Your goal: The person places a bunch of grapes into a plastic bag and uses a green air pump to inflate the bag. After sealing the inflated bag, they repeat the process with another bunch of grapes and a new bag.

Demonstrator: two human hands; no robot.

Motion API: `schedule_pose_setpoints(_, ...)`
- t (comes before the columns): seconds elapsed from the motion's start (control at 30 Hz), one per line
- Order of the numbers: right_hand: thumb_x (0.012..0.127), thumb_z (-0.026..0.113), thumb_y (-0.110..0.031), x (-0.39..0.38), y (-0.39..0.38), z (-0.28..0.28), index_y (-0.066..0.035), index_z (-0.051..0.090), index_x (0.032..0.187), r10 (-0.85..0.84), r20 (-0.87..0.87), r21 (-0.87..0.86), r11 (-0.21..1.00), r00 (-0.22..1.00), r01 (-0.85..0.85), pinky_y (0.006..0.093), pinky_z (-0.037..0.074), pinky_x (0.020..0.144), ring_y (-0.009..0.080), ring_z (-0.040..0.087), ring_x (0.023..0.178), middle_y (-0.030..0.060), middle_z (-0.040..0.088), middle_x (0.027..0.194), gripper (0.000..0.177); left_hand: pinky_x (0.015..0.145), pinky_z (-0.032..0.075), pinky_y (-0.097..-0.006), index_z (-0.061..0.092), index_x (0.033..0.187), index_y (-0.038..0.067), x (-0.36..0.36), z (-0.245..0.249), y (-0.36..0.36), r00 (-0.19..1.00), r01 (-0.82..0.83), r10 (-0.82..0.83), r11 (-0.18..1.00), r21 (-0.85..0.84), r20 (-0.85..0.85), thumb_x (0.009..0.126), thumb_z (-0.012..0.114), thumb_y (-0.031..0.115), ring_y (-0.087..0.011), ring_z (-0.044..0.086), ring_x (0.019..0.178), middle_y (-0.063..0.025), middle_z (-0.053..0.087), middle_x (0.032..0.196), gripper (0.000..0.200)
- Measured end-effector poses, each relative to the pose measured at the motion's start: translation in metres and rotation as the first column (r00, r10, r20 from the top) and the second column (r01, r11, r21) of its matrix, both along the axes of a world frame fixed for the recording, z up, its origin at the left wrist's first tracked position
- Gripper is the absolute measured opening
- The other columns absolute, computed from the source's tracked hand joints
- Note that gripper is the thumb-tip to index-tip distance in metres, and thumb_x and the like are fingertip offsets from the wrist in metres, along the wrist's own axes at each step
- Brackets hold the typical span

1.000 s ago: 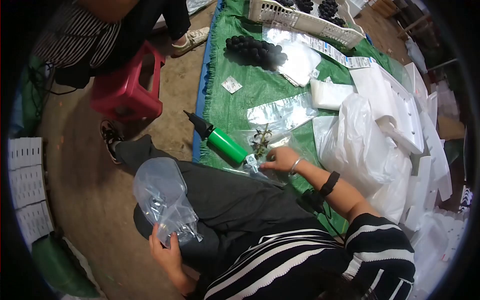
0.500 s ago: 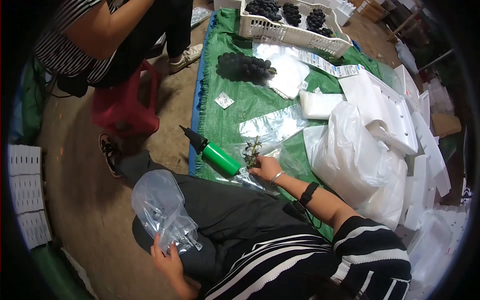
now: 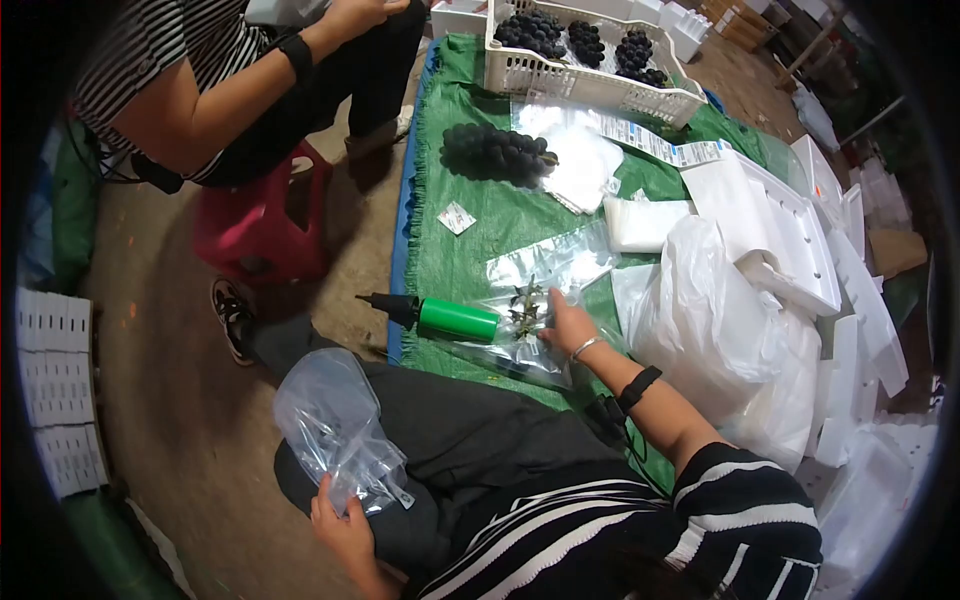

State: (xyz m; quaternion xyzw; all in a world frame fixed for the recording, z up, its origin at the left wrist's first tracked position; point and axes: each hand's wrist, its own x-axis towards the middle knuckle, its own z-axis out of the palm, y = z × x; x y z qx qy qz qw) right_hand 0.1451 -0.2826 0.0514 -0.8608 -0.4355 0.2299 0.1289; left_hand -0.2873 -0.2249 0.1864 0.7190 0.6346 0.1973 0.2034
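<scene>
My left hand (image 3: 343,530) rests at my knee with thumb and fingers closed on the gathered end of a puffed-out clear plastic bag (image 3: 328,405). Over the green mat, my right hand (image 3: 572,328) has its thumb and forefinger spread. Just left of those fingertips lies a small leafy sprig (image 3: 525,308), on top of flat clear plastic bags (image 3: 550,258). A green hand pump (image 3: 457,319) with a black nozzle lies left of the sprig, its nozzle pointing left. Whether my right fingers touch the sprig is hard to make out.
Beyond lie a bunch of dark grapes (image 3: 497,152), white sheets (image 3: 585,170) and a white crate (image 3: 600,85) of grapes. A white plastic bag (image 3: 710,310) and foam trays (image 3: 800,245) crowd the right. Another person (image 3: 205,95) sits on a red stool (image 3: 262,225) at left.
My right hand has opened and moved slightly right from the sprig, which now lies on the bags. The pump has swung to nearly level. The other person's forearm has come further into view.
</scene>
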Motion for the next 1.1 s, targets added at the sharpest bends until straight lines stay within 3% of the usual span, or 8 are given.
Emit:
schedule_pose_setpoints(0.23,0.066,0.07,-0.02,0.008,-0.024,0.012,0.001,0.049,0.096,-0.009,0.085,0.027,1.0,0.996,0.007,0.0446,0.046,0.066,0.0386,0.058,0.073,0.023,0.06,0.077,0.042,0.07,0.042,-0.0376,0.055,0.109,0.002,-0.003,-0.002,-0.001,0.999,0.017,-0.018,0.999,0.04,0.027,0.07,0.058,0.007,-0.0331,0.053,0.08,-0.0156,0.055,0.087,0.04)
schedule_pose_setpoints(0.33,0.064,0.07,-0.024,0.018,-0.039,0.016,0.001,0.053,0.082,0.003,0.084,-0.225,0.974,0.996,0.016,0.0431,0.046,0.07,0.0378,0.057,0.076,0.0217,0.059,0.077,0.035,0.069,0.042,-0.036,0.057,0.106,0.001,-0.001,0.002,-0.004,0.995,-0.021,0.015,0.997,0.071,0.097,0.072,0.057,0.007,-0.0306,0.054,0.079,-0.0155,0.055,0.087,0.034)
schedule_pose_setpoints(0.53,0.071,0.06,-0.023,0.051,-0.038,0.046,-0.001,0.06,0.084,0.232,0.095,-0.379,0.908,0.968,-0.18,0.042,0.048,0.07,0.035,0.06,0.078,0.0198,0.062,0.082,0.025,0.065,0.043,-0.033,0.058,0.101,-0.001,0.001,0.002,-0.006,0.986,-0.135,0.102,0.954,0.268,0.134,0.074,0.057,0.006,-0.026,0.054,0.074,-0.0146,0.055,0.083,0.028)
schedule_pose_setpoints(0.67,0.073,0.059,-0.021,0.061,0.009,0.09,-0.01,0.063,0.089,0.064,0.222,-0.099,0.994,0.973,-0.043,0.0414,0.047,0.07,0.0322,0.06,0.078,0.0148,0.062,0.084,0.02,0.058,0.041,-0.0307,0.059,0.098,-0.001,0.016,0.024,-0.009,0.992,-0.099,0.102,0.994,0.042,-0.075,0.074,0.056,0.003,-0.0231,0.053,0.069,-0.0126,0.053,0.078,0.024)
schedule_pose_setpoints(0.8,0.07,0.058,-0.012,0.059,0.073,0.027,-0.012,0.061,0.095,0.194,0.286,0.178,0.952,0.939,-0.25,0.0401,0.046,0.071,0.0317,0.054,0.089,0.013,0.057,0.088,0.026,0.055,0.04,-0.0299,0.059,0.096,-0.001,0.019,0.022,-0.009,0.997,-0.069,0.071,0.995,0.071,-0.026,0.074,0.057,0.003,-0.0218,0.052,0.067,-0.0115,0.052,0.076,0.023)
schedule_pose_setpoints(0.87,0.068,0.059,-0.014,0.058,0.094,-0.014,-0.016,0.055,0.107,0.315,0.444,0.097,0.914,0.839,-0.394,0.0425,0.044,0.077,0.0318,0.048,0.1,0.0106,0.054,0.098,0.04,0.06,0.042,-0.0322,0.058,0.096,-0.002,-0.002,0.005,-0.01,0.999,0.008,-0.016,0.983,0.184,0.042,0.073,0.057,0.003,-0.0249,0.053,0.071,-0.0136,0.053,0.082,0.023)
schedule_pose_setpoints(0.97,0.069,0.061,-0.021,0.055,0.101,0.025,-0.016,0.058,0.101,0.418,0.348,-0.241,0.905,0.839,-0.351,0.0464,0.038,0.082,0.0291,0.05,0.099,0.0091,0.055,0.097,0.033,0.061,0.041,-0.0312,0.057,0.087,-0.003,-0.006,0.0,-0.018,0.994,-0.1,0.093,0.985,0.142,0.059,0.077,0.056,0.006,-0.0228,0.051,0.07,-0.0111,0.053,0.079,0.014)
schedule_pose_setpoints(1.1,0.068,0.062,-0.024,0.078,0.099,0.024,-0.017,0.062,0.086,0.409,0.367,-0.215,0.911,0.836,-0.351,0.0448,0.037,0.079,0.0261,0.055,0.091,0.005,0.059,0.088,0.02,0.074,0.042,-0.0424,0.06,0.089,-0.002,0.033,0.05,-0.016,0.987,-0.124,0.122,0.992,-0.02,-0.104,0.083,0.052,0.016,-0.0359,0.055,0.081,-0.0194,0.06,0.084,0.02)
